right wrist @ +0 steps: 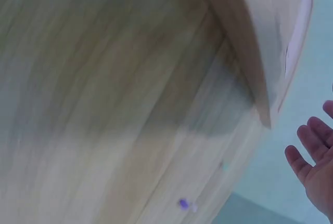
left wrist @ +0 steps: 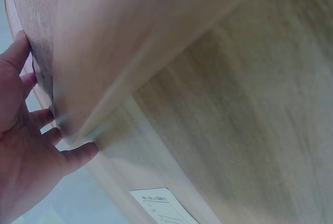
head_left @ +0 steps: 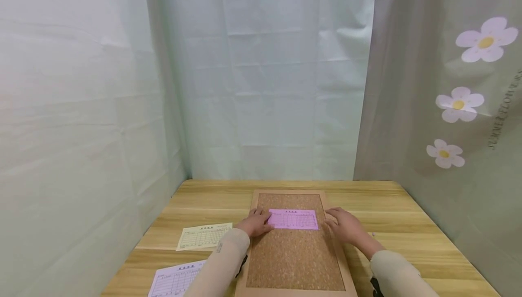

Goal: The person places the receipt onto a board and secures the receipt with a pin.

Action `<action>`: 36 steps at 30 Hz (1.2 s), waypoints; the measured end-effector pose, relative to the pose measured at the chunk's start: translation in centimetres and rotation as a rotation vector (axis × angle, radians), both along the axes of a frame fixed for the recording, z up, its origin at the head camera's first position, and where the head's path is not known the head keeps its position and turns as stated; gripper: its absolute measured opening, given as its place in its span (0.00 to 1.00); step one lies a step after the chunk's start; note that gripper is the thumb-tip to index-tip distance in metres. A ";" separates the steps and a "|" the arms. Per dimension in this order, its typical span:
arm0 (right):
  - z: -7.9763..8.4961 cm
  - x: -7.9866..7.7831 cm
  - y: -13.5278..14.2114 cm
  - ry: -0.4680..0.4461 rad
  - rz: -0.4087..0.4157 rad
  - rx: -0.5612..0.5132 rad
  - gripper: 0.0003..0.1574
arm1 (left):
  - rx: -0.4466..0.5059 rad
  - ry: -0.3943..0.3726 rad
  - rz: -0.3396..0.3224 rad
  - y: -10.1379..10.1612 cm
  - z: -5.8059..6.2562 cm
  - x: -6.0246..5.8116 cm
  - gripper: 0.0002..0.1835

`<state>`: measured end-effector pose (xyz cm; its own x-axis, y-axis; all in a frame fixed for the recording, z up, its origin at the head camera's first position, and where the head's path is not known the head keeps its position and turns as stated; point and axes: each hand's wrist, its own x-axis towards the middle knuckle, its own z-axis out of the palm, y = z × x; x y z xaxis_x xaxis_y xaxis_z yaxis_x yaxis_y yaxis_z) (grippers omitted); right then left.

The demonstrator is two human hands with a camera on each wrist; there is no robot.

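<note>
A pink printed form (head_left: 293,219) lies crosswise on the upper half of a wood-framed cork board (head_left: 295,261). My left hand (head_left: 257,223) rests at the board's left side, its fingers spread and its fingertips at the form's left edge. In the left wrist view the left hand (left wrist: 31,141) reaches over the frame, with some fingers along the frame's side. Over the right side of the frame is my right hand (head_left: 344,225), fingers loosely bent and apart from the form. The right wrist view shows the right hand (right wrist: 317,156) holding nothing.
A yellow printed form (head_left: 204,236) and a white one (head_left: 177,279) lie on the wood-grain table (head_left: 408,242), left of the board. One small purple object (right wrist: 183,203) sits on the table to the right. Pale curtains (head_left: 277,84) surround the table.
</note>
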<state>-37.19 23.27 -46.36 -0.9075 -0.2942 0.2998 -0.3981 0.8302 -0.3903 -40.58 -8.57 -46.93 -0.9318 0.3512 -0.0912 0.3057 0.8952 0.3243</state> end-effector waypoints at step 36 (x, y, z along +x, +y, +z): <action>-0.2 0.8 13.1 -0.071 -0.155 -0.196 0.21 | -0.034 0.008 0.013 -0.2 -0.6 -0.8 0.31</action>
<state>-36.35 36.36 -46.61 -0.9580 -0.0926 0.2713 -0.2378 0.7851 -0.5719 -41.38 -8.76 -47.56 -0.9372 0.3357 -0.0949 0.2963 0.9096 0.2914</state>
